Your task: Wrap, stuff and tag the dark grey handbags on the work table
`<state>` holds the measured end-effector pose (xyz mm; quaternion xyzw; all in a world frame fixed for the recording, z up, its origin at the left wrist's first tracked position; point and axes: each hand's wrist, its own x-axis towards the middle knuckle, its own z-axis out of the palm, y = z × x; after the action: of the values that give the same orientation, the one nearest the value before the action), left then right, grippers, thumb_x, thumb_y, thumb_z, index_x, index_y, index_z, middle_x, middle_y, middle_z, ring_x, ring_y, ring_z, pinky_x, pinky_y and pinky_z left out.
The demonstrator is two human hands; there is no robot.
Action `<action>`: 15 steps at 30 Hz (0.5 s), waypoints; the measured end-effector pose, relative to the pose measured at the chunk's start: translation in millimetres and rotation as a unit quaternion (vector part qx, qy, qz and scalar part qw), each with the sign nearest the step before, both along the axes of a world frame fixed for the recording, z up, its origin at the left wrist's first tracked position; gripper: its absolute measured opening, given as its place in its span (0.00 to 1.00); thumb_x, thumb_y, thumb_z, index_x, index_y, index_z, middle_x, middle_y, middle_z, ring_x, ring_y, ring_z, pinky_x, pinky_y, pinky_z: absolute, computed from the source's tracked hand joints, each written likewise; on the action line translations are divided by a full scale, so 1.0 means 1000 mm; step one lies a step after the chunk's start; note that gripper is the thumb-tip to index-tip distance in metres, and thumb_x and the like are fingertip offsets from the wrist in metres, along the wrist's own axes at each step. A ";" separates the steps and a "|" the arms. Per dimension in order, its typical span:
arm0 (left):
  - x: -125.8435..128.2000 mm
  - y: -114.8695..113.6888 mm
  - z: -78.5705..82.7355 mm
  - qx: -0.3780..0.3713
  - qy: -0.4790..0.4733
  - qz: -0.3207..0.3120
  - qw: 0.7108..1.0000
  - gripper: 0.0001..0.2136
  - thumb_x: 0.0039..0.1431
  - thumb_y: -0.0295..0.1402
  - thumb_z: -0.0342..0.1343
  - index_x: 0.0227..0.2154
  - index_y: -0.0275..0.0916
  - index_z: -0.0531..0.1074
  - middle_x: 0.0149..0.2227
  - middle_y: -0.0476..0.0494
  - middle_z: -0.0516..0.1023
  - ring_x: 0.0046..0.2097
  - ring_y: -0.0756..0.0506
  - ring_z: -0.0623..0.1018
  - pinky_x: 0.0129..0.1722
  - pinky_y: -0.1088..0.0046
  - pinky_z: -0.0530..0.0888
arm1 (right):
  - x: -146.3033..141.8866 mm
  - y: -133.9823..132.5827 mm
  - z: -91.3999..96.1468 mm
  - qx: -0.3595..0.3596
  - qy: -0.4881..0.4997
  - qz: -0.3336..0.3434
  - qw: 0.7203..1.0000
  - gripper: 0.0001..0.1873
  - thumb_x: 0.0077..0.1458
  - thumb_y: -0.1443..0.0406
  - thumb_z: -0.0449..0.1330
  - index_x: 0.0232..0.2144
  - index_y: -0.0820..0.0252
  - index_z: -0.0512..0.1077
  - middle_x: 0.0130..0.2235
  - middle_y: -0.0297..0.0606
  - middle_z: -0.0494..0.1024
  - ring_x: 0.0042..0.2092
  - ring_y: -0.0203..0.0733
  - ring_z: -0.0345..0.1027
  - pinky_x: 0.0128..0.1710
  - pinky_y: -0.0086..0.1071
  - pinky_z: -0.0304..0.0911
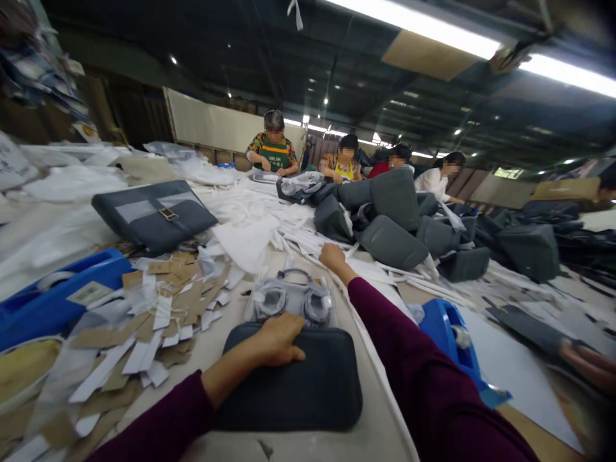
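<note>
Left hand (276, 340) on dark bag (308, 401) (flat); right hand (334, 258) near white strips (301, 244).

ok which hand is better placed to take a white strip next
Probably the right hand: it is stretched out beside the white strips, while the left hand rests on the dark case.

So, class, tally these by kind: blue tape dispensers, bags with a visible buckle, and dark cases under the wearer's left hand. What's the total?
Blue tape dispensers: 2
Buckled bag: 1
Dark case under the left hand: 1
Total: 4
</note>
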<state>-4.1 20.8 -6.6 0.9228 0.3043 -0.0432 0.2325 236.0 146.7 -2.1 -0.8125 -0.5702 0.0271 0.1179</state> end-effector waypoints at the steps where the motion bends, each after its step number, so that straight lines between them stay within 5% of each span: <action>1: 0.001 0.001 0.000 -0.002 0.002 -0.002 1.000 0.19 0.51 0.37 0.62 0.46 0.36 0.70 0.49 0.36 0.74 0.51 0.36 0.73 0.49 0.63 0.70 | 0.010 -0.013 0.005 0.008 0.015 -0.011 1.000 0.15 0.52 0.73 0.54 0.42 0.68 0.74 0.48 0.55 0.75 0.51 0.49 0.69 0.46 0.33 0.62; 7: 0.001 -0.001 0.007 -0.009 0.007 0.003 1.000 0.17 0.51 0.38 0.60 0.44 0.40 0.69 0.46 0.42 0.77 0.48 0.37 0.76 0.43 0.67 0.70 | 0.055 -0.163 0.018 0.029 0.117 -0.083 0.989 0.16 0.53 0.75 0.48 0.40 0.66 0.71 0.28 0.39 0.76 0.28 0.36 0.70 0.29 0.26 0.61; 11: -0.002 -0.005 0.009 0.003 -0.019 -0.002 1.000 0.15 0.50 0.37 0.59 0.42 0.40 0.69 0.44 0.44 0.78 0.47 0.39 0.76 0.41 0.69 0.69 | 0.070 -0.267 0.004 0.036 0.128 -0.083 0.988 0.13 0.53 0.74 0.48 0.35 0.65 0.72 0.27 0.37 0.73 0.29 0.37 0.67 0.31 0.28 0.59; 15: -0.003 -0.007 0.009 0.011 -0.031 -0.008 0.999 0.16 0.50 0.36 0.58 0.42 0.40 0.68 0.45 0.44 0.77 0.47 0.39 0.76 0.42 0.69 0.68 | 0.080 -0.314 -0.010 0.058 0.124 -0.057 0.989 0.13 0.52 0.73 0.50 0.33 0.62 0.73 0.31 0.39 0.74 0.35 0.41 0.67 0.36 0.31 0.58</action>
<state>-7.2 13.6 2.1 0.9287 0.2899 -0.0134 0.2310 316.0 -167.4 -12.5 -0.8261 -0.5043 0.0875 0.2356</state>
